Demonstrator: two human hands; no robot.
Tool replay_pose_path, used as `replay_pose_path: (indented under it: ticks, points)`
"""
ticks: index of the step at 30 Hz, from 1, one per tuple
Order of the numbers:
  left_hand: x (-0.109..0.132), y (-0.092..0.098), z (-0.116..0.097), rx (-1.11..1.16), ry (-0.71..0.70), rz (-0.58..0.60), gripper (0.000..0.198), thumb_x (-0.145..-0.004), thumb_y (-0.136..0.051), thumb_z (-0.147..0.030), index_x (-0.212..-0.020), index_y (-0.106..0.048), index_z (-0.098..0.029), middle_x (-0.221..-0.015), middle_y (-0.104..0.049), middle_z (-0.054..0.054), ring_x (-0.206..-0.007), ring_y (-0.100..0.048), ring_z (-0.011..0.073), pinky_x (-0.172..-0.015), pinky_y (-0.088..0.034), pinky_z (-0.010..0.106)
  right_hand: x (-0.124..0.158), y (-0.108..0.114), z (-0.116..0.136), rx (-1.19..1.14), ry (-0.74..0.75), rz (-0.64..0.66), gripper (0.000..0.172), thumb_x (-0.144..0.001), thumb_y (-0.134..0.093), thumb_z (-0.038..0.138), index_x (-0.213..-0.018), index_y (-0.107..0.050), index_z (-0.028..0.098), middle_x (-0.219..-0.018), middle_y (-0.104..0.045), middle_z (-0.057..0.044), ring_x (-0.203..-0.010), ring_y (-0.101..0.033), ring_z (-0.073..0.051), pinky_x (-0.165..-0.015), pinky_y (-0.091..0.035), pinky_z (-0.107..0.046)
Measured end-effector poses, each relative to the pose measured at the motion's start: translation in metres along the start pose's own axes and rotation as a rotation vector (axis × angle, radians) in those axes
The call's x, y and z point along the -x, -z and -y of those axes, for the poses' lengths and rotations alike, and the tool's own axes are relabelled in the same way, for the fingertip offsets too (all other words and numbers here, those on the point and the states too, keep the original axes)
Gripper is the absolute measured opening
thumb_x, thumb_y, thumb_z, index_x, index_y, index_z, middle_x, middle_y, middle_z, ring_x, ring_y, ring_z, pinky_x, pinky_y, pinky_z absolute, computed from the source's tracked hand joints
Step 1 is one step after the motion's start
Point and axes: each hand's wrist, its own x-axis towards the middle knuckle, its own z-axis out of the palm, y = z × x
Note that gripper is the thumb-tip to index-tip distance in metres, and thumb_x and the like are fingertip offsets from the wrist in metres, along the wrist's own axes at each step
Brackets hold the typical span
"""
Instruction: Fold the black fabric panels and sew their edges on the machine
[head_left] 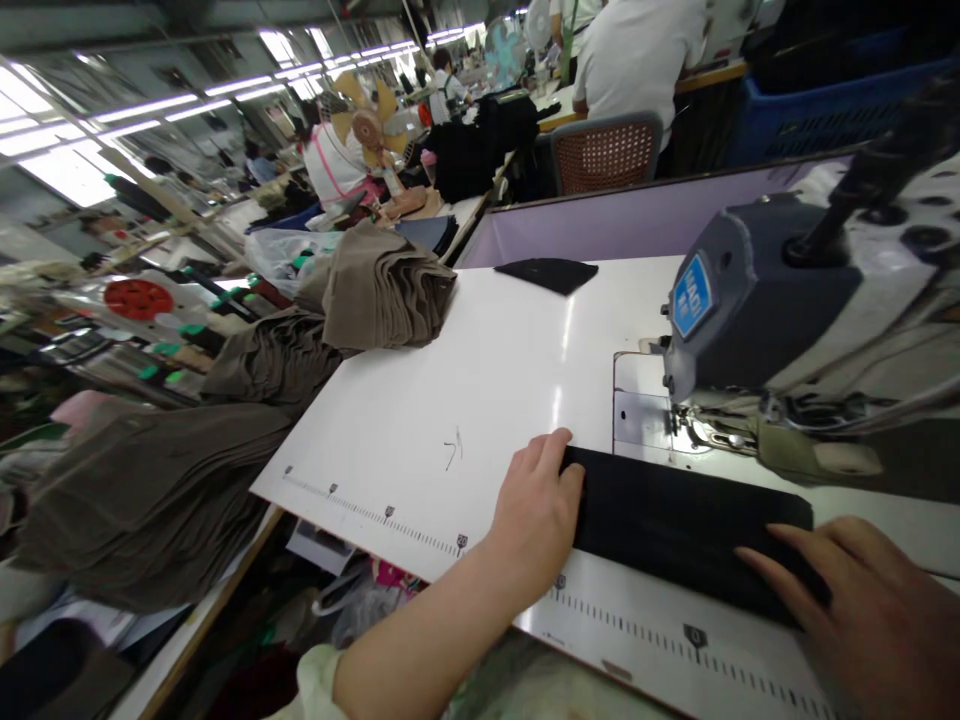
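A dark, flat, folded-looking fabric piece lies on the white sewing table, just in front of the sewing machine. My left hand is closed on the left end of this fabric, its fingers curled over the edge. At the right end, my right hand pinches the cloth between thumb and fingers. The machine's needle and presser foot area is just beyond the fabric, which appears apart from it. Farther back on the table rests a smaller dark fabric piece.
Brown fabric stacks sit at the table's left edge, with more brown cloth beside it. Thread cones stand behind them. A lilac partition borders the back. Beyond are a chair, a fan and a seated person.
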Motion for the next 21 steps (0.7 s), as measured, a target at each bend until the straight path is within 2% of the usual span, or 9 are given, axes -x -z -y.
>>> replay_pose_path:
  ticks: [1, 2, 4, 6, 8, 10, 13, 15, 21]
  points:
    - [-0.001, -0.001, 0.001, 0.001, -0.095, -0.001, 0.021, -0.09, -0.044, -0.011, -0.098, -0.063, -0.012, -0.123, -0.053, 0.015, -0.111, -0.053, 0.0263, -0.09, -0.049, 0.044, -0.006, 0.006, 0.007, 0.129, 0.056, 0.024, 0.047, -0.084, -0.036, 0.059, -0.083, -0.063, 0.02, -0.077, -0.057, -0.01, -0.06, -0.051, -0.023, -0.053, -0.042, -0.04]
    - [-0.002, -0.002, 0.002, 0.011, -0.185, 0.012, 0.024, -0.091, -0.041, -0.01, -0.104, -0.061, -0.012, -0.127, -0.052, 0.014, -0.115, -0.051, 0.0246, -0.094, -0.046, 0.042, -0.011, 0.01, 0.013, 0.182, 0.111, 0.005, 0.048, -0.087, -0.031, 0.053, -0.087, -0.063, 0.018, -0.082, -0.058, -0.012, -0.065, -0.053, -0.024, -0.057, -0.045, -0.042]
    - [-0.004, -0.005, 0.003, 0.02, -0.296, 0.061, 0.029, -0.091, -0.038, -0.008, -0.111, -0.058, -0.011, -0.124, -0.055, 0.013, -0.117, -0.051, 0.0217, -0.097, -0.044, 0.037, -0.02, 0.015, 0.023, 0.209, 0.279, -0.054, 0.043, -0.09, -0.026, 0.035, -0.1, -0.063, 0.015, -0.107, -0.058, -0.015, -0.091, -0.056, -0.028, -0.075, -0.046, -0.047]
    - [-0.006, -0.007, 0.0, 0.004, -0.308, 0.077, 0.03, -0.09, -0.036, -0.008, -0.112, -0.057, -0.008, -0.12, -0.058, 0.015, -0.113, -0.054, 0.0214, -0.095, -0.046, 0.035, -0.026, 0.013, 0.028, 0.187, 0.477, -0.076, 0.043, -0.088, -0.024, 0.017, -0.109, -0.061, 0.018, -0.123, -0.054, -0.011, -0.112, -0.049, -0.027, -0.088, -0.042, -0.048]
    - [-0.007, -0.006, -0.009, -0.008, -0.26, 0.069, 0.03, -0.092, -0.038, -0.014, -0.116, -0.053, -0.006, -0.117, -0.059, 0.016, -0.109, -0.056, 0.0232, -0.094, -0.046, 0.036, -0.029, 0.008, 0.03, 0.183, 0.599, -0.085, 0.047, -0.085, -0.023, 0.008, -0.109, -0.062, 0.018, -0.123, -0.056, -0.009, -0.113, -0.049, -0.024, -0.091, -0.041, -0.046]
    - [-0.008, -0.006, -0.022, -0.023, -0.182, 0.077, 0.039, -0.092, -0.044, -0.031, -0.12, -0.05, -0.004, -0.112, -0.06, 0.017, -0.105, -0.056, 0.0267, -0.092, -0.047, 0.039, -0.031, 0.003, 0.033, 0.184, 0.608, -0.107, 0.043, -0.088, -0.025, 0.012, -0.103, -0.065, 0.016, -0.114, -0.061, -0.01, -0.105, -0.054, -0.023, -0.089, -0.043, -0.044]
    - [-0.011, -0.009, -0.04, -0.088, -0.082, 0.118, 0.061, -0.087, -0.049, -0.051, -0.12, -0.05, 0.0, -0.11, -0.059, 0.019, -0.102, -0.054, 0.0321, -0.089, -0.046, 0.044, -0.034, 0.001, 0.041, 0.138, 0.564, -0.101, 0.041, -0.093, -0.032, 0.034, -0.102, -0.066, 0.013, -0.104, -0.063, -0.013, -0.095, -0.057, -0.024, -0.081, -0.047, -0.042]
    - [-0.011, -0.015, -0.046, -0.137, -0.069, 0.12, 0.063, -0.087, -0.047, -0.053, -0.118, -0.051, 0.002, -0.112, -0.057, 0.02, -0.103, -0.051, 0.0336, -0.09, -0.045, 0.046, -0.036, 0.002, 0.046, 0.11, 0.548, -0.088, 0.047, -0.092, -0.034, 0.044, -0.109, -0.063, 0.012, -0.101, -0.062, -0.014, -0.091, -0.056, -0.025, -0.077, -0.049, -0.041]
    - [-0.004, -0.03, -0.042, -0.168, -0.054, 0.014, 0.063, -0.089, -0.044, -0.051, -0.125, -0.047, 0.002, -0.121, -0.053, 0.019, -0.113, -0.045, 0.0318, -0.1, -0.036, 0.044, -0.033, -0.002, 0.043, 0.071, 0.542, -0.08, 0.048, -0.089, -0.042, 0.048, -0.116, -0.059, 0.013, -0.109, -0.055, -0.015, -0.099, -0.052, -0.026, -0.084, -0.047, -0.043]
